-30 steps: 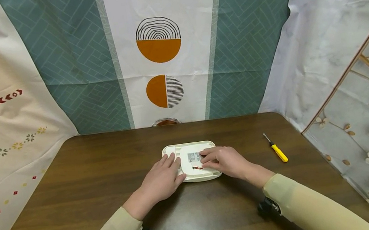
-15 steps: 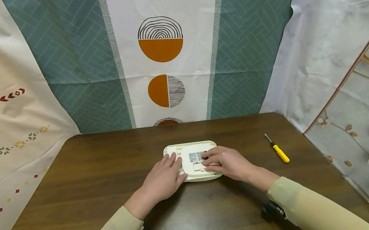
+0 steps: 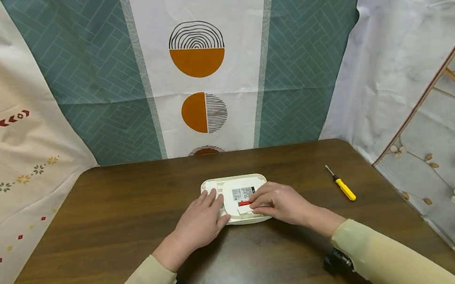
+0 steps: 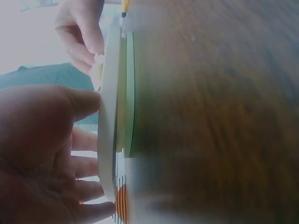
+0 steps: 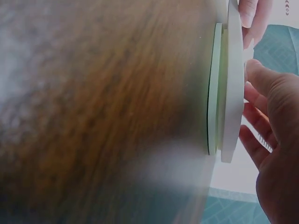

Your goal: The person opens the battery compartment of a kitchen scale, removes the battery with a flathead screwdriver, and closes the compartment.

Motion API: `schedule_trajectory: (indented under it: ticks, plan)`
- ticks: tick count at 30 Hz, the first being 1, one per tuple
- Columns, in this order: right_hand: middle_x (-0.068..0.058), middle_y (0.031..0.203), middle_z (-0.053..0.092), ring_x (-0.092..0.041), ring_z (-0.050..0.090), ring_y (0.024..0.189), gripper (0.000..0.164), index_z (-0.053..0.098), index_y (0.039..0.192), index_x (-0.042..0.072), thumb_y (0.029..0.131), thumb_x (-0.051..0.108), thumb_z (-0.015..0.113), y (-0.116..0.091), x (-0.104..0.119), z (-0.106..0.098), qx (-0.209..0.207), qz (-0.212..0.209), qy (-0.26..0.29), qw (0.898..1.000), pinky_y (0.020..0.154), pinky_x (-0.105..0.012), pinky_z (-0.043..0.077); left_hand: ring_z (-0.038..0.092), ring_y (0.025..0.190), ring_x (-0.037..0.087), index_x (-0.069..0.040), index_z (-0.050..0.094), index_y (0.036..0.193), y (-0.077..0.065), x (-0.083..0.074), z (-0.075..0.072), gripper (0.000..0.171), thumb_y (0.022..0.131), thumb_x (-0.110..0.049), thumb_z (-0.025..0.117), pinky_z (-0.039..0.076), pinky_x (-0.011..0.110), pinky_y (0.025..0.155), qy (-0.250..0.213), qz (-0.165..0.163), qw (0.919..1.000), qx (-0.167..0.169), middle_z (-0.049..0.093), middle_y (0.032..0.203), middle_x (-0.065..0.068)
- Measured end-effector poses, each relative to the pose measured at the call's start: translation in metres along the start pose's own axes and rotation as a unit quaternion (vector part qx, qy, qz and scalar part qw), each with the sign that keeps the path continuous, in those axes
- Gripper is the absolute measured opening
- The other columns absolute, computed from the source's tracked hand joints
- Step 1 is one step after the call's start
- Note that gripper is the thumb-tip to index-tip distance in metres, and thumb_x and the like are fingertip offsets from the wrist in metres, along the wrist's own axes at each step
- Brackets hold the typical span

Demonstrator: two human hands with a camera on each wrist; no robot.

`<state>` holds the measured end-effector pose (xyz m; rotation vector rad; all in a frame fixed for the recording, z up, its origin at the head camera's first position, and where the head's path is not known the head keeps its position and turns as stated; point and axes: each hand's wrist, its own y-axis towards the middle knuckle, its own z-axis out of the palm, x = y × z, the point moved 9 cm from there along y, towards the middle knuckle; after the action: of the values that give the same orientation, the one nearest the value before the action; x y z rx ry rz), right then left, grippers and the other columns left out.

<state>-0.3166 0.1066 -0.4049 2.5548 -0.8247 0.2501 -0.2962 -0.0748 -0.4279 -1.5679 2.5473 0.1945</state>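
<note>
A white, rounded device lies on the table with a printed label facing up. It resembles an upturned kitchen scale. My left hand rests on its left part with the fingers spread and fairly straight. Between the thumb and fingers of my right hand is a small white battery cover, held over the front of the battery compartment. Behind the cover's edge, a red battery shows. In the left wrist view, the device's pale wall stands over a thinner greenish plate.
To the right on the brown wooden table lies a screwdriver with a yellow handle and metal shaft. Patterned cloth hangs behind the table, and more hangs along both sides.
The battery cover has shifted slightly toward me in my right fingers, baring the red battery that it hid half a second ago. My left hand stays in place on the device.
</note>
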Motion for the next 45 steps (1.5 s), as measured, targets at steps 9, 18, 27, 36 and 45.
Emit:
schedule_trajectory:
  ticks: [9,18,27,36,45]
  plan:
    - [0.007,0.12,0.081,-0.016,0.071,0.12,0.016,0.089,0.109,0.018,0.094,0.015,0.091,0.001,0.005,-0.002,-0.002,-0.031,0.005,0.999,0.103,-0.041,0.06,0.036,0.16,0.047,0.001,0.054,0.161,-0.001,0.0,-0.002,0.065,0.114,-0.043,0.063,0.037,0.06,0.127,0.004,0.004,1.0,-0.008,0.041,0.171,0.026]
    - [0.009,0.118,0.08,-0.013,0.071,0.118,0.01,0.084,0.1,0.02,0.095,0.015,0.09,0.003,0.007,0.002,0.018,-0.034,0.015,0.999,0.1,-0.038,0.06,0.035,0.16,0.046,0.001,0.054,0.161,-0.001,0.0,-0.001,0.065,0.114,-0.043,0.062,0.036,0.06,0.127,-0.003,0.0,1.0,-0.004,0.041,0.172,0.025]
    - [0.014,0.108,0.076,-0.008,0.068,0.101,0.015,0.081,0.103,0.023,0.095,0.016,0.09,0.013,0.007,0.002,0.047,-0.005,0.03,0.998,0.092,-0.035,0.059,0.034,0.161,0.044,0.0,0.053,0.162,-0.002,0.001,0.0,0.065,0.113,-0.043,0.064,0.036,0.059,0.127,-0.007,-0.004,1.0,-0.003,0.04,0.173,0.024]
    - [0.015,0.109,0.077,-0.008,0.069,0.104,0.016,0.082,0.107,0.023,0.095,0.016,0.09,0.009,0.002,-0.002,0.021,0.01,0.037,0.999,0.094,-0.036,0.06,0.035,0.161,0.045,0.0,0.054,0.162,-0.002,-0.001,-0.001,0.065,0.114,-0.043,0.062,0.037,0.06,0.127,-0.003,-0.002,1.0,-0.006,0.04,0.172,0.024]
    - [0.014,0.114,0.077,-0.011,0.071,0.11,0.019,0.083,0.11,0.023,0.095,0.014,0.09,0.003,-0.015,-0.022,-0.014,0.066,0.012,0.998,0.096,-0.04,0.061,0.033,0.162,0.044,-0.001,0.053,0.163,-0.002,0.0,0.001,0.066,0.113,-0.044,0.063,0.035,0.059,0.128,-0.006,-0.008,0.9999,0.001,0.039,0.173,0.023]
